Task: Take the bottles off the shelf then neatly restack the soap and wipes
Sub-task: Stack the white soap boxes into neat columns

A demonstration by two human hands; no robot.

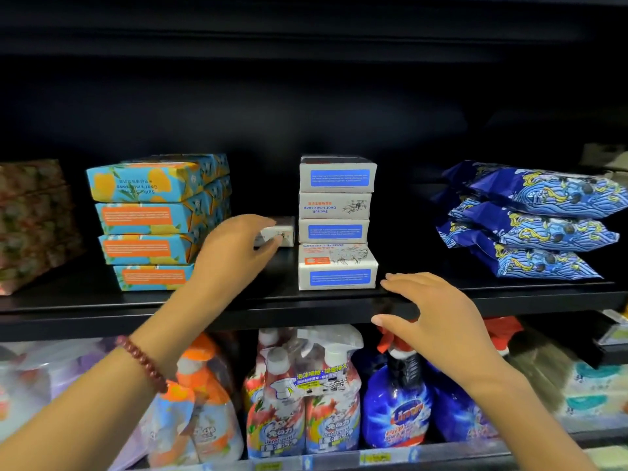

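Observation:
On the black shelf (278, 297) stands a stack of white soap boxes (337, 219) with blue labels. Left of it, a stack of blue and orange soap boxes (153, 219). Between them lies a single white soap box (283, 232), and my left hand (234, 253) grips its left end with curled fingers. My right hand (438, 321) hovers with fingers spread at the shelf's front edge, just right of the white stack, holding nothing. Dark blue wipes packs (530, 222) are piled on the right.
A floral patterned box stack (34, 222) sits at the far left of the shelf. The lower shelf holds spray bottles (306, 396), a blue bottle (397, 402) and orange refill pouches (200, 402). The upper shelf space behind the stacks is dark.

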